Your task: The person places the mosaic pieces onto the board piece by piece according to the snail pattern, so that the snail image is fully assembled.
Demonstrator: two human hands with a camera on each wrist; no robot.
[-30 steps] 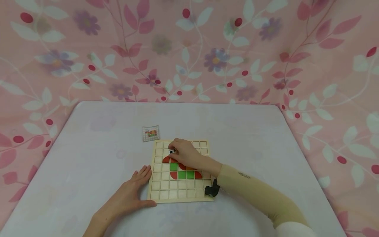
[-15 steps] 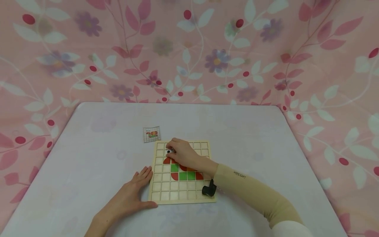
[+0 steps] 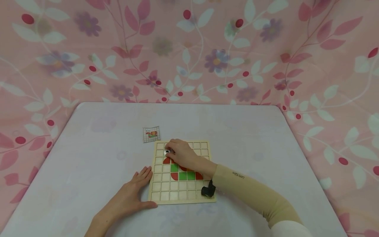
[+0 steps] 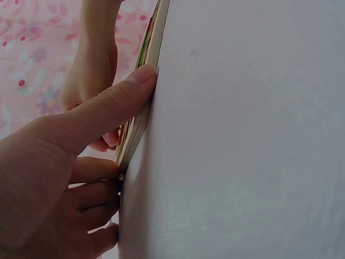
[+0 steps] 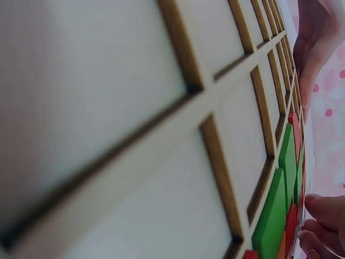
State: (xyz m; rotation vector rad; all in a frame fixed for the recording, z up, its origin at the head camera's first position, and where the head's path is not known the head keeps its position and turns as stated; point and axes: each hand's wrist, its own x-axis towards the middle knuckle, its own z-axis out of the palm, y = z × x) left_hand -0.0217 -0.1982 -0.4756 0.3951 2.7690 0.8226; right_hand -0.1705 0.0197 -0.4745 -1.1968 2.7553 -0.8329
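A wooden grid board (image 3: 182, 201) lies on the table, several coloured tiles set in its cells. My right hand (image 3: 185, 154) is over its upper left part and pinches a white eye tile (image 3: 167, 152) with a black dot. Just below that tile is a red rounded tile (image 3: 166, 160); green tiles (image 3: 183, 176) sit lower down, partly covered by the hand. At the board's left side rests my left hand (image 3: 132, 191), thumb at the near corner and fingers along the edge. The left wrist view shows its thumb (image 4: 116, 105) against the board's side.
A small picture card (image 3: 151, 134) with a coloured grid figure lies beyond the board's far left corner. A black wrist camera (image 3: 209, 190) hangs under the right forearm, over the board's lower right cells. A floral cloth (image 3: 189, 49) stands behind the table.
My right hand has shifted slightly left across the board with the eye tile in its fingers. The left hand has stayed at the board's edge.
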